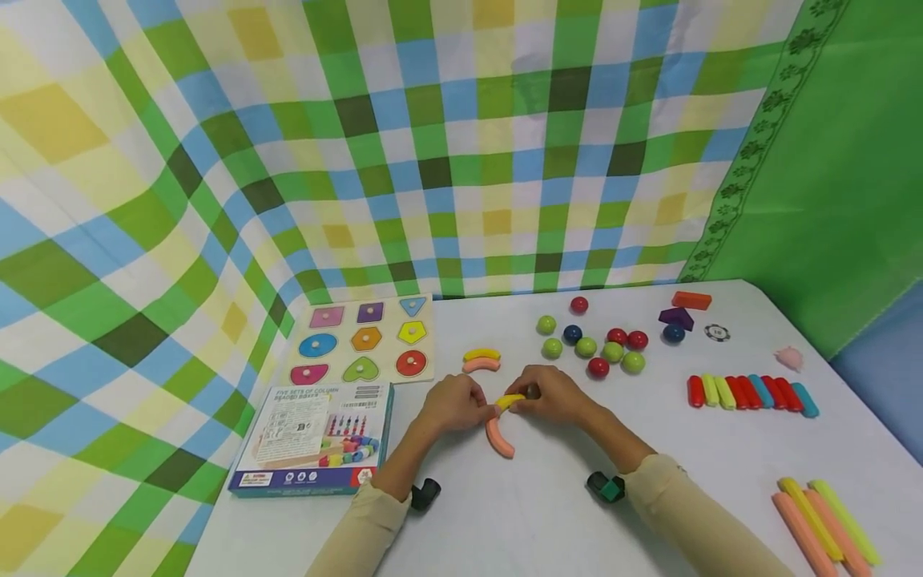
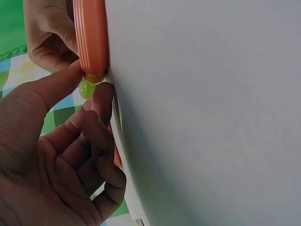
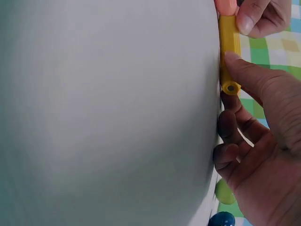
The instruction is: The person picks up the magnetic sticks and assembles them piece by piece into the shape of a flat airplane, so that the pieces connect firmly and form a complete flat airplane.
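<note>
My left hand [image 1: 457,402] pinches a ribbed pink curved stick [image 1: 500,441] at its far end with thumb and fingertips, the other fingers loosely curled. My right hand [image 1: 554,394] holds a yellow curved stick [image 3: 229,40] between thumb and index finger. The two sticks meet end to end between the hands, low over the white table [image 1: 534,513], and form one bent line. At the yellow stick's free end, a dark round inset shows in the right wrist view. The left fingers partly hide the joint in the head view.
Beyond the hands lie another yellow curved stick [image 1: 481,353] and pink curved stick [image 1: 481,365]. A shape puzzle board [image 1: 427,320] and a boxed bead set [image 1: 310,437] are left. Rightward are several balls [image 1: 586,347], short sticks [image 1: 740,392] and long sticks [image 1: 829,525].
</note>
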Tool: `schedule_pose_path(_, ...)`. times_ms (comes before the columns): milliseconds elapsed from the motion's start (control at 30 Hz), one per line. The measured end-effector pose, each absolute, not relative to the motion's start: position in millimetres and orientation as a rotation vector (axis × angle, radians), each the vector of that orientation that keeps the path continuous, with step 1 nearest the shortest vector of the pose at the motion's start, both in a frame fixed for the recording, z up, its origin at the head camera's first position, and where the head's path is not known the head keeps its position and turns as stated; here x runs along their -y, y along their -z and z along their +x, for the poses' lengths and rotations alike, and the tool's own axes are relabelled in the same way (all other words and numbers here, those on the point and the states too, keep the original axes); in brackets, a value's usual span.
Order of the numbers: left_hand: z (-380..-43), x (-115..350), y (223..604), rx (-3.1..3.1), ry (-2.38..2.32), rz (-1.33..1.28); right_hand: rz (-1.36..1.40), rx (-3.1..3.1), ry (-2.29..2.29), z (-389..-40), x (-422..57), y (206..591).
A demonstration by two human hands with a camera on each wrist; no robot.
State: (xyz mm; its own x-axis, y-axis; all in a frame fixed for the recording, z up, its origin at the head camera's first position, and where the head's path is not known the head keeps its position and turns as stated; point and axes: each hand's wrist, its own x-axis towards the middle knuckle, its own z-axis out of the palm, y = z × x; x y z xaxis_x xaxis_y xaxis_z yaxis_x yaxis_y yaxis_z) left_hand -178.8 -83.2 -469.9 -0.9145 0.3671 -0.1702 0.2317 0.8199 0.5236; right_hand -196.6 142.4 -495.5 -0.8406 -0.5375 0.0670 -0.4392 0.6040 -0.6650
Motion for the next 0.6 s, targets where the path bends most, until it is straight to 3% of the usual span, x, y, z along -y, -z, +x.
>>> schedule_pose_path(400, -175.4, 81.1, 468.1, -2.719, -0.686, 0.398, -0.732, -2.642, 1.177, -188.1, -154.5, 487.0)
schedule_pose_path(600, -171.5, 87.1, 467.8, -2.745, -0.665, 0.438, -0.403, -2.829, 1.300, -180.0, -190.9, 470.0)
